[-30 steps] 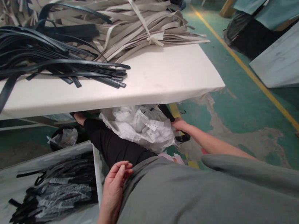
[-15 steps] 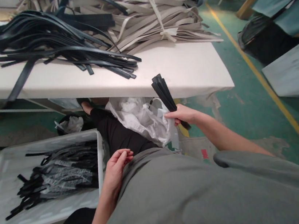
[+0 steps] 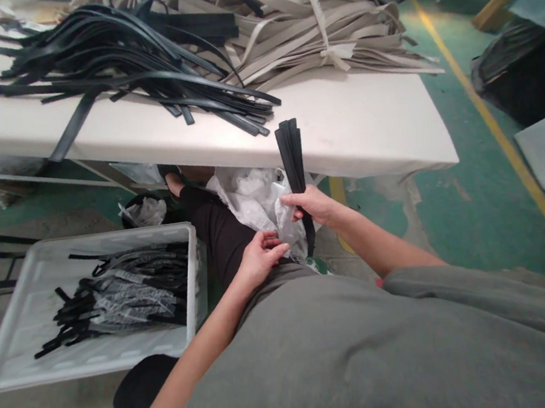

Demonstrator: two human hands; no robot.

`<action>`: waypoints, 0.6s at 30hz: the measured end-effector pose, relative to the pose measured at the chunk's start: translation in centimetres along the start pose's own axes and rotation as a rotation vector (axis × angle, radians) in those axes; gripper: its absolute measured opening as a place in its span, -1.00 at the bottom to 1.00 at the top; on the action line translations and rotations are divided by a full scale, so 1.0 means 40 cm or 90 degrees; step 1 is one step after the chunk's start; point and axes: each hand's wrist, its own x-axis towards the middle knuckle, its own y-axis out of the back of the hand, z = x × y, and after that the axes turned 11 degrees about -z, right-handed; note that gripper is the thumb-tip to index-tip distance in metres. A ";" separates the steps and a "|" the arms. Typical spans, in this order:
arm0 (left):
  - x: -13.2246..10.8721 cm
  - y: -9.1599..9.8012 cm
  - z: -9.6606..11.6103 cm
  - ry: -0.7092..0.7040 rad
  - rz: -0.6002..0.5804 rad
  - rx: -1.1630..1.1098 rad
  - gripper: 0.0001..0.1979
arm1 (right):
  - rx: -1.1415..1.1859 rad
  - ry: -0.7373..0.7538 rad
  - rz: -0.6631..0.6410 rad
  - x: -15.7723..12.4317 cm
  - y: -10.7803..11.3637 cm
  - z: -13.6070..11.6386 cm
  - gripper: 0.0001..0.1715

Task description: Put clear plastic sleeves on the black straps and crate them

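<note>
One blk strap bundle (image 3: 291, 158) juts above & below R hand (image 3: 317, 205), grip closed round lower half; L hand (image 3: 258, 259) half-curled, empty.

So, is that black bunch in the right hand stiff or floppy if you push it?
The bunch looks fairly stiff: it sticks out nearly straight beyond the right hand. It would probably bend, since its strips look flat. Its ends might splay, as no tie shows.

Held strips (image 3: 291, 155) look matt, leather-like. Black strip pile (image 3: 122, 56) is smooth, glossy; beige strips (image 3: 290, 34) matt. Tabletop (image 3: 366, 118) smooth. Bin (image 3: 23, 337) hard plastic, wrap (image 3: 135, 302) inside clear crinkled plastic. Shirt (image 3: 372, 351) matt cloth. Floor (image 3: 496, 228) painted, worn.
</note>
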 end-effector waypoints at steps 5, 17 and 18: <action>0.007 0.017 -0.019 -0.027 -0.015 0.103 -0.56 | 0.050 0.004 0.003 -0.001 -0.003 0.004 -0.64; -0.006 0.022 0.034 -0.022 -0.186 0.118 -0.78 | 0.046 0.004 0.004 0.001 0.004 0.013 -0.63; -0.028 0.034 0.048 -0.016 -0.193 0.041 -0.76 | 0.017 0.000 0.005 -0.001 0.008 0.011 -0.61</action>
